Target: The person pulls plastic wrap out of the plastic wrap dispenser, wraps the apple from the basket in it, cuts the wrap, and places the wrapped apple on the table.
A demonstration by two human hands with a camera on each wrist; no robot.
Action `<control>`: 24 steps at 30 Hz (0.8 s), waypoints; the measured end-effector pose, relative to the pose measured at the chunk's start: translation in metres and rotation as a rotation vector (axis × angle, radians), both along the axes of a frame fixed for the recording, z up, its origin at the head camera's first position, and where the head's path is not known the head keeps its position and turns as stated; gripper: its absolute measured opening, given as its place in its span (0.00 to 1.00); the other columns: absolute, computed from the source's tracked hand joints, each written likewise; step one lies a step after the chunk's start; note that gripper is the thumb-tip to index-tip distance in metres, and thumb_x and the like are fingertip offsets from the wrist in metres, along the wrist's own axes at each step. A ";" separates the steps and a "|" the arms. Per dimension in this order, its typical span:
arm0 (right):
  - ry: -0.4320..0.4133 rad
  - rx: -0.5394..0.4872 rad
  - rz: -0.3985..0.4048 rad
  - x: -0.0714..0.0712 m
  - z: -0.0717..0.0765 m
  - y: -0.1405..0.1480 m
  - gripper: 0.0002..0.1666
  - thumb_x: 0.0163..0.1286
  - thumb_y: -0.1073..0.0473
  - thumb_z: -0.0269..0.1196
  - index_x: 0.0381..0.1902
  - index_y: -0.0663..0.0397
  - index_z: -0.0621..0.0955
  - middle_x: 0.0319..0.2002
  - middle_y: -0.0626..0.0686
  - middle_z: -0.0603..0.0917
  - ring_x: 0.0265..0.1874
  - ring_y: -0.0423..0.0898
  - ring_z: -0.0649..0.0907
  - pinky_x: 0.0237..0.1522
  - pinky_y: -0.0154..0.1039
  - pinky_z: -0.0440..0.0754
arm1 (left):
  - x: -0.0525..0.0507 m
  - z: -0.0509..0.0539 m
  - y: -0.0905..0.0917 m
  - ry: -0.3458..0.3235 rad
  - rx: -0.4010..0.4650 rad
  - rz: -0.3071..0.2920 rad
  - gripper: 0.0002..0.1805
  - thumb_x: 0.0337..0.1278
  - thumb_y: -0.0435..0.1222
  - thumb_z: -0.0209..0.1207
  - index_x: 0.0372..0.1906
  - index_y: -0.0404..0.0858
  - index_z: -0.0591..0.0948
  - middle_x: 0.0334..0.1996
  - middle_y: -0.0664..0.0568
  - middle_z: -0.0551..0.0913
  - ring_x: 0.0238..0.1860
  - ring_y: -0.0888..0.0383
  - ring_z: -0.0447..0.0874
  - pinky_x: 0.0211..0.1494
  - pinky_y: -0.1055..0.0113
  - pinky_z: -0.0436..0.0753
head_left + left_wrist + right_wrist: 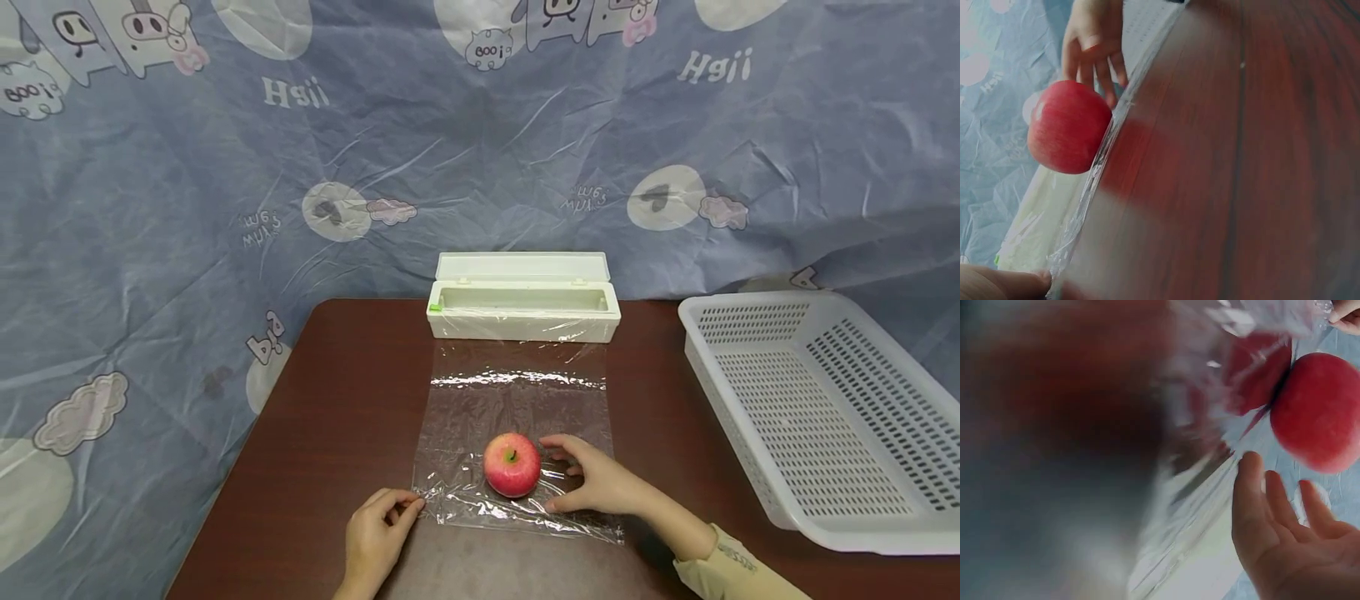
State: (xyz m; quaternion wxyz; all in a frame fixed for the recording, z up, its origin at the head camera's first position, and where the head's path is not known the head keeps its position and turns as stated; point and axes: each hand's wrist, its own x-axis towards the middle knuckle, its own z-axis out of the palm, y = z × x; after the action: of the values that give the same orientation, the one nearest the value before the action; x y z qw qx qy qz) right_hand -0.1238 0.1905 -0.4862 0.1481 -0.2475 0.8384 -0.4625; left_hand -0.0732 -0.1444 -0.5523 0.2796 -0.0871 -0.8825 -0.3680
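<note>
A red apple (512, 467) sits on a sheet of cling film (465, 417) spread over the dark wooden table. The film runs back to a white dispenser box (525, 327) with its lid raised. At the film's near left corner, my left hand (377, 532) pinches the edge between thumb and finger; the left wrist view shows the thumb (1016, 282) on that edge. Just right of the apple is my right hand (596, 482), fingers spread and apart from the fruit. In the right wrist view its fingers (1250, 500) extend, holding nothing.
A white perforated plastic basket (780, 467) stands at the table's right side. Behind the table hangs a blue-grey printed cloth (450, 167). The brown tabletop (322, 417) shows to the left of the film.
</note>
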 end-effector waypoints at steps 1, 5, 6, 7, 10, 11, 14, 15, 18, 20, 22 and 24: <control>0.038 0.022 -0.010 0.004 0.000 0.005 0.45 0.48 0.52 0.75 0.60 0.61 0.69 0.54 0.58 0.74 0.52 0.57 0.75 0.49 0.49 0.76 | 0.000 0.001 0.000 0.004 -0.002 -0.015 0.12 0.34 0.30 0.75 0.24 0.48 0.84 0.21 0.67 0.77 0.17 0.76 0.65 0.19 0.82 0.63; 0.220 0.091 -0.034 0.020 -0.001 0.023 0.33 0.47 0.50 0.76 0.50 0.51 0.77 0.45 0.48 0.78 0.43 0.47 0.78 0.45 0.42 0.78 | 0.000 0.003 -0.003 -0.008 0.000 -0.091 0.12 0.36 0.29 0.73 0.27 0.46 0.85 0.26 0.66 0.79 0.19 0.76 0.66 0.20 0.83 0.63; 0.261 0.099 -0.031 0.024 -0.001 0.028 0.30 0.47 0.50 0.76 0.48 0.49 0.78 0.43 0.46 0.78 0.41 0.45 0.78 0.43 0.40 0.77 | 0.000 0.003 -0.004 -0.016 0.002 -0.114 0.11 0.37 0.29 0.73 0.28 0.46 0.85 0.28 0.66 0.80 0.19 0.76 0.66 0.20 0.83 0.63; 0.297 0.102 -0.027 0.027 -0.002 0.032 0.28 0.47 0.51 0.76 0.46 0.47 0.79 0.41 0.44 0.78 0.39 0.43 0.78 0.42 0.39 0.77 | 0.000 0.003 -0.006 -0.023 0.003 -0.139 0.11 0.38 0.30 0.73 0.29 0.46 0.85 0.29 0.65 0.80 0.20 0.75 0.66 0.20 0.83 0.64; 0.372 0.092 -0.004 0.035 -0.004 0.043 0.24 0.47 0.52 0.76 0.43 0.45 0.80 0.39 0.41 0.78 0.37 0.40 0.77 0.39 0.36 0.76 | 0.000 0.001 -0.009 -0.046 0.007 -0.209 0.10 0.39 0.33 0.73 0.30 0.45 0.85 0.31 0.64 0.81 0.21 0.74 0.68 0.21 0.82 0.66; 0.387 0.087 0.002 0.036 -0.005 0.046 0.24 0.47 0.52 0.76 0.42 0.44 0.80 0.39 0.40 0.78 0.37 0.39 0.77 0.39 0.35 0.76 | -0.001 0.001 -0.011 -0.053 0.008 -0.232 0.10 0.38 0.34 0.73 0.30 0.45 0.85 0.32 0.63 0.81 0.21 0.73 0.68 0.21 0.82 0.66; 0.408 0.043 0.028 0.039 -0.009 0.054 0.24 0.47 0.52 0.76 0.42 0.45 0.80 0.40 0.40 0.78 0.38 0.39 0.77 0.39 0.34 0.75 | -0.002 0.000 -0.015 -0.079 0.017 -0.292 0.12 0.35 0.35 0.75 0.31 0.45 0.85 0.33 0.62 0.82 0.21 0.71 0.70 0.22 0.81 0.68; 0.404 0.025 0.036 0.040 -0.010 0.056 0.24 0.47 0.53 0.76 0.42 0.45 0.80 0.41 0.41 0.78 0.38 0.40 0.77 0.39 0.34 0.75 | -0.003 0.000 -0.016 -0.090 0.022 -0.308 0.13 0.34 0.35 0.75 0.32 0.45 0.85 0.33 0.61 0.82 0.21 0.71 0.71 0.22 0.81 0.68; 0.405 -0.011 0.059 0.041 -0.016 0.062 0.24 0.47 0.54 0.76 0.43 0.47 0.80 0.41 0.43 0.79 0.38 0.40 0.77 0.39 0.34 0.76 | -0.005 0.001 -0.019 -0.131 0.035 -0.331 0.14 0.33 0.34 0.75 0.32 0.45 0.86 0.34 0.62 0.82 0.21 0.72 0.70 0.22 0.81 0.68; 0.402 -0.019 0.068 0.042 -0.019 0.066 0.24 0.47 0.54 0.76 0.43 0.47 0.80 0.42 0.43 0.79 0.38 0.40 0.77 0.39 0.33 0.76 | -0.006 0.001 -0.020 -0.148 0.035 -0.334 0.14 0.32 0.32 0.75 0.31 0.45 0.86 0.33 0.63 0.82 0.20 0.73 0.70 0.22 0.81 0.68; 0.403 -0.022 0.080 0.042 -0.023 0.068 0.24 0.47 0.53 0.76 0.43 0.46 0.80 0.42 0.43 0.79 0.38 0.40 0.77 0.38 0.32 0.75 | -0.007 0.001 -0.020 -0.148 0.026 -0.339 0.13 0.33 0.32 0.75 0.30 0.45 0.86 0.33 0.63 0.82 0.20 0.73 0.70 0.22 0.81 0.68; 0.408 -0.012 0.091 0.042 -0.026 0.070 0.23 0.48 0.53 0.76 0.43 0.45 0.81 0.42 0.42 0.80 0.38 0.39 0.77 0.39 0.32 0.75 | -0.008 0.001 -0.021 -0.134 0.017 -0.351 0.11 0.34 0.31 0.74 0.28 0.45 0.86 0.33 0.62 0.82 0.21 0.73 0.70 0.22 0.81 0.68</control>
State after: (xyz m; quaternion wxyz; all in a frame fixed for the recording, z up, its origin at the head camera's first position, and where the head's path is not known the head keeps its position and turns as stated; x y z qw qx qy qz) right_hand -0.0819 0.2601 -0.5118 -0.0056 -0.3744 0.8362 -0.4007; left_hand -0.0811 -0.1655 -0.5516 0.1526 -0.2127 -0.8672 -0.4237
